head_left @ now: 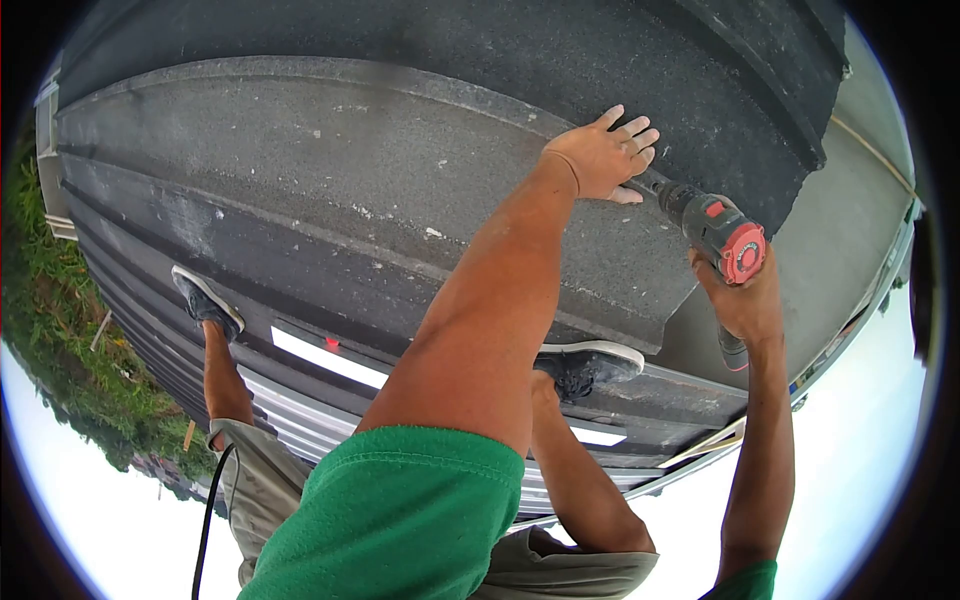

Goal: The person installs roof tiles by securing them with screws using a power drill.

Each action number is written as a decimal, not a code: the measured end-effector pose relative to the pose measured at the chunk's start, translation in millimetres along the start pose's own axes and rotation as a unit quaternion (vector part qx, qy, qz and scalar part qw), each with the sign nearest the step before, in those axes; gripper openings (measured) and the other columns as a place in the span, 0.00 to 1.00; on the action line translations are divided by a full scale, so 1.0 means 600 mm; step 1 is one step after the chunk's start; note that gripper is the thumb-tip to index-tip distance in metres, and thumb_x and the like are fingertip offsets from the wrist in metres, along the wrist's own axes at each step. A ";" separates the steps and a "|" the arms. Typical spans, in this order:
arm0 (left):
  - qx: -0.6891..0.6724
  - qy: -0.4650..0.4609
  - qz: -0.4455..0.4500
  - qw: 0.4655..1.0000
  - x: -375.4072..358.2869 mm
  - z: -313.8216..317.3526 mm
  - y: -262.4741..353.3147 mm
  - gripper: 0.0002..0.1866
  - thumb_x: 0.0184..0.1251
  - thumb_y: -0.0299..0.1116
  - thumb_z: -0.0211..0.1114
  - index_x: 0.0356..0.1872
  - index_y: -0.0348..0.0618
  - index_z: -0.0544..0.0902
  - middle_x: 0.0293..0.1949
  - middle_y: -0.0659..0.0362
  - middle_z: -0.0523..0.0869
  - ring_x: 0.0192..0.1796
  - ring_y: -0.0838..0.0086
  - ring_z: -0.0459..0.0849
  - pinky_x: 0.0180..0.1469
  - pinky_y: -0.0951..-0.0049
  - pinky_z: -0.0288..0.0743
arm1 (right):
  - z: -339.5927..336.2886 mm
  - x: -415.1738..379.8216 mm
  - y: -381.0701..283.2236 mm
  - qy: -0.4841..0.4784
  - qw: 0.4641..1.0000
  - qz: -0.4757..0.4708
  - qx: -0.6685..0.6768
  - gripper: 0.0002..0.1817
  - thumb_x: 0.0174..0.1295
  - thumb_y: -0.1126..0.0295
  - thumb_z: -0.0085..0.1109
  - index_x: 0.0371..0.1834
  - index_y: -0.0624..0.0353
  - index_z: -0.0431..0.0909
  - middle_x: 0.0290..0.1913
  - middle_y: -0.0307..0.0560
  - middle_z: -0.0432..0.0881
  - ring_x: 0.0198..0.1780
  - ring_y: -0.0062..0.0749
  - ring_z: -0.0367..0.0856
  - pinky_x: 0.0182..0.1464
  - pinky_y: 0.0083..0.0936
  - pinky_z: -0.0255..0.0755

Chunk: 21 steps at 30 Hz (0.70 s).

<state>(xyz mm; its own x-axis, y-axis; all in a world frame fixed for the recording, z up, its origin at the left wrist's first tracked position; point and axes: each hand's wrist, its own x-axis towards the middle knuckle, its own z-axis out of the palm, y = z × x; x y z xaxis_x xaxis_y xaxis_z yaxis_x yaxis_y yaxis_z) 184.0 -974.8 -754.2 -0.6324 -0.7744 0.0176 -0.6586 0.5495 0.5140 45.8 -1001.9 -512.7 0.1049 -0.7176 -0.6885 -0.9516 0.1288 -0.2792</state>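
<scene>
My left hand (607, 158) lies on the dark grey roofing sheets (350, 165) with its fingers spread, near a raised seam. Just to its right, my right hand (740, 295) is wrapped round the grip of a cordless drill (715, 225) with a black body and a red round end cap. The drill's chuck points toward the left hand's thumb, close to the sheet. Whether the bit touches the sheet, I cannot tell.
My shoes (590, 365) stand on the ribbed sheets. A white strip (320, 355) with a small red object (332, 344) lies between them. At the right a smooth grey surface (840, 230) ends at the roof's edge. Green plants (60, 320) show beyond the left edge.
</scene>
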 end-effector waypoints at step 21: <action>0.008 -0.013 -0.002 1.000 0.000 0.000 0.004 0.40 0.73 0.69 0.42 0.74 0.49 0.68 0.78 0.59 0.62 0.82 0.66 0.52 0.82 0.54 0.45 | 0.006 0.003 0.011 0.009 1.000 0.014 0.001 0.23 0.55 0.72 0.70 0.55 0.62 0.80 0.41 0.47 0.87 0.40 0.32 0.84 0.50 0.28 0.77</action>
<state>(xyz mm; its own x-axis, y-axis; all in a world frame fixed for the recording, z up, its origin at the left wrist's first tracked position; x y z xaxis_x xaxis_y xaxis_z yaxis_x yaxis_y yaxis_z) 182.4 -973.3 -752.9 -0.6407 -0.7678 -0.0071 -0.6670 0.5520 0.5004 40.8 -999.7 -518.1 0.0727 -0.7262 -0.6836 -0.9532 0.1510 -0.2618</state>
